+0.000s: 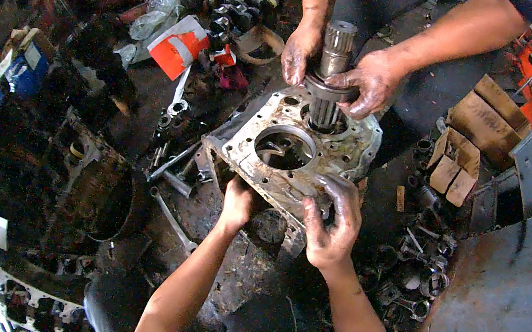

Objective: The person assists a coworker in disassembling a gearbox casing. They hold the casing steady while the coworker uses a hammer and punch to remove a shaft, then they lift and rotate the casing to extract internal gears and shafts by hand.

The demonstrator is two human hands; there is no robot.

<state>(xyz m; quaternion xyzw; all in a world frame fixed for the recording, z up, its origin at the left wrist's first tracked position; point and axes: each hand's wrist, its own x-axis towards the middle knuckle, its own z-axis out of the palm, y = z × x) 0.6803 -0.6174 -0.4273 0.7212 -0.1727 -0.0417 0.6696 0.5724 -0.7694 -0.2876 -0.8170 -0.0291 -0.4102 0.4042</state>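
Observation:
A metal gearbox housing [244, 152] with a large round bore sits in front of me, its near side tilted toward me. My right hand [333, 226] grips its near right edge, with the thumb at the edge and dark, greasy fingers over the top face. Below the near left edge, my left hand [238, 200] reaches under or into the housing, and its fingers are hidden. Across from me, a co-worker's two hands hold a splined shaft [336, 58] upright. A bearing ring [330, 91] surrounds the shaft, whose lower end stands in the housing's far bore.
A combination wrench [173, 222] and other tools lie left of the housing. Connecting rods [415, 307] and small parts are scattered at right, near cardboard boxes [454, 166] and a large grey metal panel [504, 297]. A crankshaft [239, 14] lies at the far left.

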